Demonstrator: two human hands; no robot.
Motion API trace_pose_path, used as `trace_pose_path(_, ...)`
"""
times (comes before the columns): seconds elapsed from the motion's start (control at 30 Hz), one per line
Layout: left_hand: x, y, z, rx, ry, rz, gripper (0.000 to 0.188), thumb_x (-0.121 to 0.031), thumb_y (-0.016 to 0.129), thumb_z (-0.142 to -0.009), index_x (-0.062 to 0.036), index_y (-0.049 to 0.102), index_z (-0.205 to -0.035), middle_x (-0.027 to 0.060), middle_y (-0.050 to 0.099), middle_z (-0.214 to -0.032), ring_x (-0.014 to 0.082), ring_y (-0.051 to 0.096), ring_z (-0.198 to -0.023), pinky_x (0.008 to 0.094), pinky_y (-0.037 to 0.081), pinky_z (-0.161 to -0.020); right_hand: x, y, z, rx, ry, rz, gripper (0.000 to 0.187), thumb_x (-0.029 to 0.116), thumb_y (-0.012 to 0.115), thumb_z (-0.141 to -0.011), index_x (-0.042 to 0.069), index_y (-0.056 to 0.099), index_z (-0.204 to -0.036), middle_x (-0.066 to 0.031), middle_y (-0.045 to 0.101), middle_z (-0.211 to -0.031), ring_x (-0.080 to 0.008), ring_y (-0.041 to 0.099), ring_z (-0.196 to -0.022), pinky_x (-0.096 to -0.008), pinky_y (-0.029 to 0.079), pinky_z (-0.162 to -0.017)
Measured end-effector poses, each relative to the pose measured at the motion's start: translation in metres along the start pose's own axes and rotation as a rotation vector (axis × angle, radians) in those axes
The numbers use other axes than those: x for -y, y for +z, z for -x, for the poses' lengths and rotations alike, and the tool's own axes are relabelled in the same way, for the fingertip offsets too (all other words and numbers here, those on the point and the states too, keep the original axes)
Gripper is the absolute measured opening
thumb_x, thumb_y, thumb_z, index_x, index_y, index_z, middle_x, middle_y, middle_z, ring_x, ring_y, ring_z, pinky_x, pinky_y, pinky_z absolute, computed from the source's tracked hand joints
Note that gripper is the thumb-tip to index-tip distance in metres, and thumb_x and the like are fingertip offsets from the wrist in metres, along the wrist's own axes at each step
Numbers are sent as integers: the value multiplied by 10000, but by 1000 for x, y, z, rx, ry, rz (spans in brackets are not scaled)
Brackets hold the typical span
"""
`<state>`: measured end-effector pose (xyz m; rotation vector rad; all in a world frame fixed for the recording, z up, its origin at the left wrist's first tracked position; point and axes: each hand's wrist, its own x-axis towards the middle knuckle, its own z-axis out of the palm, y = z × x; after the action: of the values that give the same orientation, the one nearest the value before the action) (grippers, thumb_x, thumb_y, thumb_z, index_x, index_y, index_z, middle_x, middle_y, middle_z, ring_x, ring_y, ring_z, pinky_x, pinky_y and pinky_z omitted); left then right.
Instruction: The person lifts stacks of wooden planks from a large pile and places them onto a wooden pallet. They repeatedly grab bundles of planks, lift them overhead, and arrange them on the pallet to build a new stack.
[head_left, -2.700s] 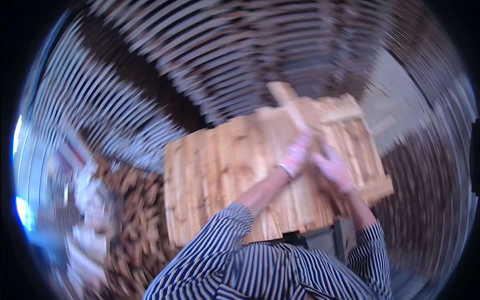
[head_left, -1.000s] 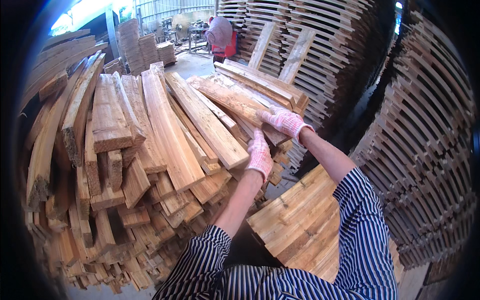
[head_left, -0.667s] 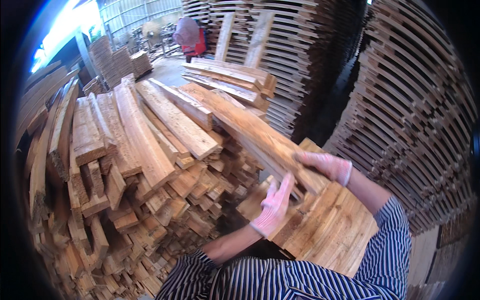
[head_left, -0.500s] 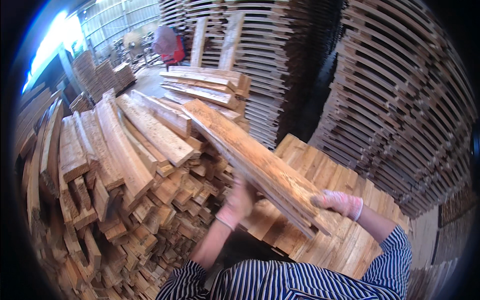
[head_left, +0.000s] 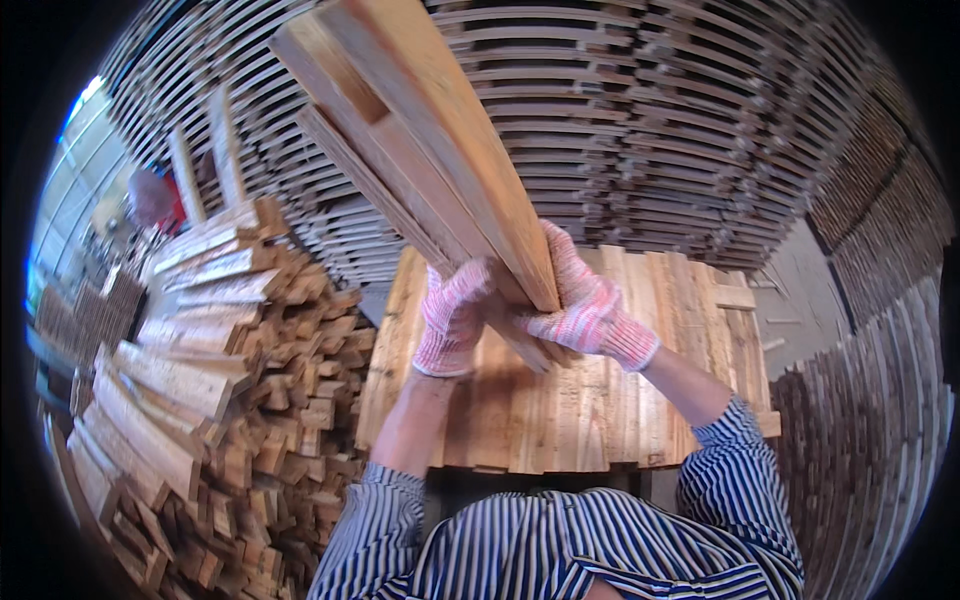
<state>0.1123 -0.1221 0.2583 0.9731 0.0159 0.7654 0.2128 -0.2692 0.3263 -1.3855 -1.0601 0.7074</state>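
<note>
A bundle of several long wooden boards point(head_left: 440, 130) is held up in front of me, tilted, its far end raised toward the upper left. My left hand point(head_left: 455, 312), in a pink and white knit glove, is closed round the boards' left side near their lower end. On the right side, my right hand point(head_left: 585, 295), gloved alike, grips the same end, its fingers wrapped along the edge. Below the bundle lies a flat layer of boards side by side point(head_left: 640, 400). The hands hide part of the bundle's lower end.
A large heap of loose boards point(head_left: 290, 410) spreads at the left. Tall stacks of spaced slats point(head_left: 640, 150) rise behind the board layer, with more stacked wood point(head_left: 850, 450) at the right. A strip of grey floor point(head_left: 808, 275) shows beyond the layer's right edge.
My view has swung right, from the heap to the board layer. The boards have been raised and turned more end-on. My left hand now grips their near end opposite my right.
</note>
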Motion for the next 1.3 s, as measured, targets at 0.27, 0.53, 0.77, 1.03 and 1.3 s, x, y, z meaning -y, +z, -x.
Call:
trace_pose_path(0.27, 61, -9, -30, 52, -91, -249, 717, -308, 859, -835, -85, 502, -1416, 36, 672, -1167, 200, 658, -1068, 388, 542, -950, -128, -59, 6, -5, 152, 546, 1206, 572, 845, -739, 34, 184, -1592, -260, 454, -1512, -343, 459, -1403, -401, 372, -1185)
trace_pose_path(0.53, 155, 74, -53, -159, -629, 129, 708, -431, 745, -927, -21, 505, -1452, 185, 617, -1365, 354, 615, -1221, 501, 487, -1096, -137, -109, 106, -418, 98, 303, 1058, 613, 715, -867, 16, 256, -1610, -277, 389, -1585, -376, 331, -1511, -403, 263, -1250)
trace_pose_path(0.77, 284, 94, -8, -87, -895, 218, 817, -522, 753, -890, -75, 458, -1508, 151, 543, -1477, 364, 521, -1331, 508, 416, -1153, -218, -280, 231, -599, 500, 751, 853, 620, 587, -936, 94, 384, -1575, -236, 452, -1549, -371, 444, -1434, -410, 352, -1193)
trace_pose_path(1.03, 341, 132, 3, -41, -1090, 95, 906, -622, 755, -837, -111, 449, -1520, 137, 525, -1494, 371, 516, -1324, 559, 412, -1137, -239, -319, 242, -518, 747, 1043, 680, 579, 474, -998, 143, 451, -1520, -288, 499, -1445, -464, 511, -1322, -502, 433, -1091)
trace_pose_path(1.3, 387, 195, -4, 103, -1120, 255, 884, -687, 630, -893, -104, 436, -1528, 152, 487, -1513, 348, 480, -1357, 540, 378, -1157, -211, -278, 222, -607, 523, 620, 926, 713, 543, -888, 204, 312, -1625, -268, 582, -1245, -425, 609, -1144, -472, 496, -997)
